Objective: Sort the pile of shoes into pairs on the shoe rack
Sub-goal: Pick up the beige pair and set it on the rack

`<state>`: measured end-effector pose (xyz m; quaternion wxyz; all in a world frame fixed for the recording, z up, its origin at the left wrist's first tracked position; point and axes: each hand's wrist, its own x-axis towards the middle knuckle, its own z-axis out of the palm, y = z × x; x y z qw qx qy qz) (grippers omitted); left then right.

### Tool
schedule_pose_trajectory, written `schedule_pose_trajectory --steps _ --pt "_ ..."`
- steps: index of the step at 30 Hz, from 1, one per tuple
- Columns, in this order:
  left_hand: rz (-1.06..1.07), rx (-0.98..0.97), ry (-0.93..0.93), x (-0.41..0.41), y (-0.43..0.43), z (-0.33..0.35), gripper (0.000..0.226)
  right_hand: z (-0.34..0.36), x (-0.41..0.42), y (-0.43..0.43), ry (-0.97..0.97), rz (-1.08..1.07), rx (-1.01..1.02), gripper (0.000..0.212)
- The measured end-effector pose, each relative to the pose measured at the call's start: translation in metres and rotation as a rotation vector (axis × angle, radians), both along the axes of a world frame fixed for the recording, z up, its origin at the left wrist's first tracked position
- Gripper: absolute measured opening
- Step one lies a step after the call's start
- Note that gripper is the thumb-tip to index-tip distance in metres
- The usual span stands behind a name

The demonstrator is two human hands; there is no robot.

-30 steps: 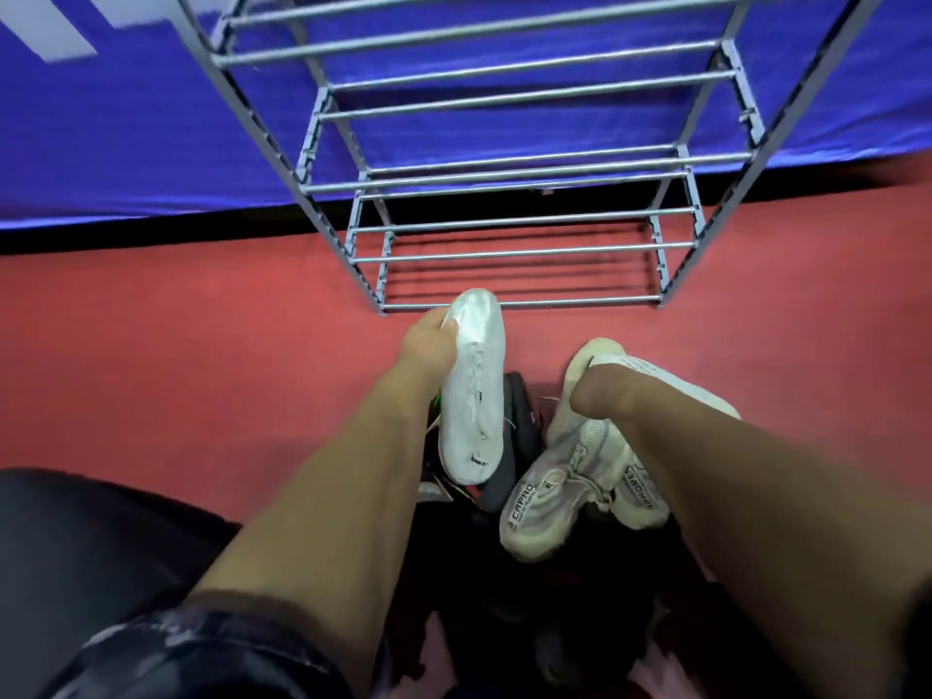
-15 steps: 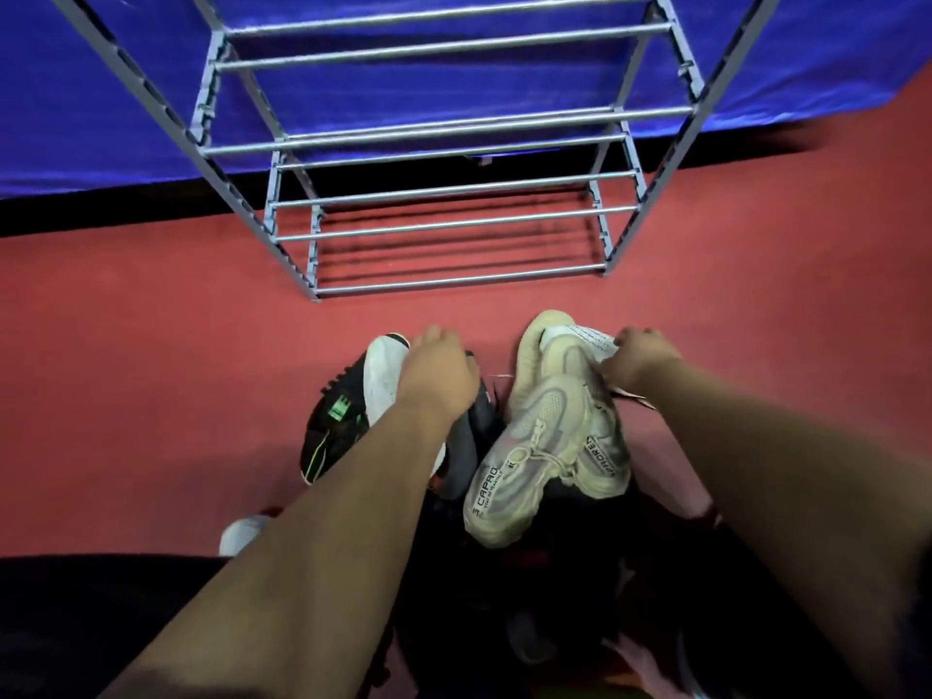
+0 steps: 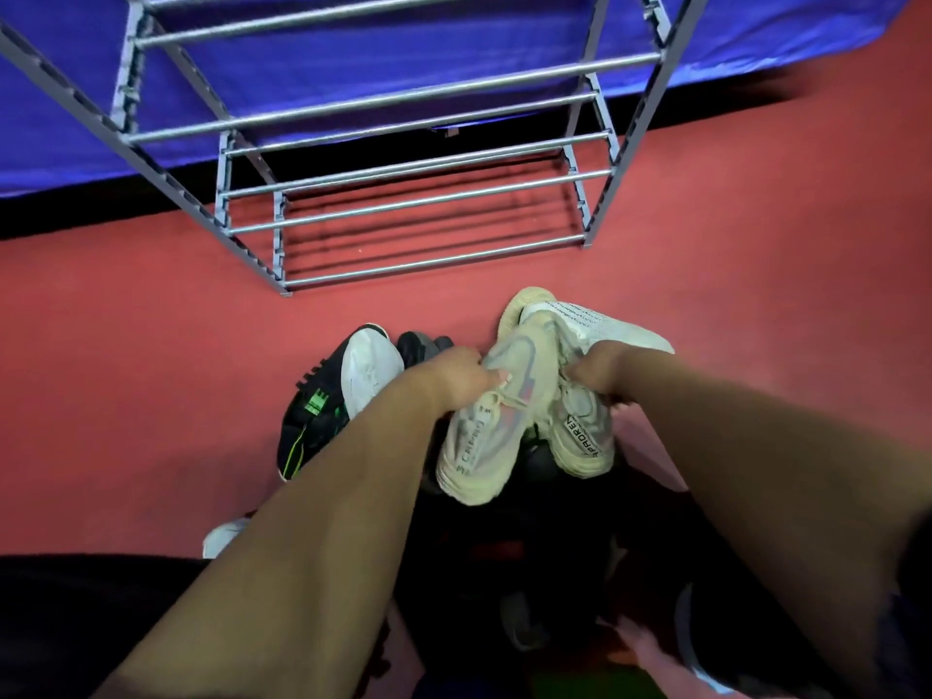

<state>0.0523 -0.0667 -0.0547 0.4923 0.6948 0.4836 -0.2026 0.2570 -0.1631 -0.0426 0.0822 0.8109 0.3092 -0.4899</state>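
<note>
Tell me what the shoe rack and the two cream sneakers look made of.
The shoe rack: shiny round bars, probably metal tube, set in matte grey side frames, possibly plastic. The cream sneakers: soft knit-looking fabric uppers with laces; ridged soles, likely rubber or foam.

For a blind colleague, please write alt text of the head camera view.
The left hand grips a cream sneaker and the right hand grips a second cream sneaker, above a shoe pile. A metal shoe rack stands beyond on the red floor.

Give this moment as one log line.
left hand: grips cream sneaker | right hand: grips second cream sneaker | shoe rack: no shoes seen
</note>
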Motion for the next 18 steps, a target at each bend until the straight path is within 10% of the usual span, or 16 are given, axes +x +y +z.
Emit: schedule_pose_trajectory --steps 7,11,18 --pt "0.796 -0.245 -0.317 -0.026 0.045 -0.001 0.043 -0.004 -0.012 0.023 0.261 -0.361 0.201 0.038" --pt "0.969 -0.308 -0.35 -0.033 0.043 -0.008 0.042 0.001 -0.043 0.033 0.473 -0.465 0.169 0.039" --pt "1.029 -0.39 -0.333 -0.008 0.013 0.0 0.025 0.0 -0.043 0.046 0.217 -0.452 0.37 0.069"
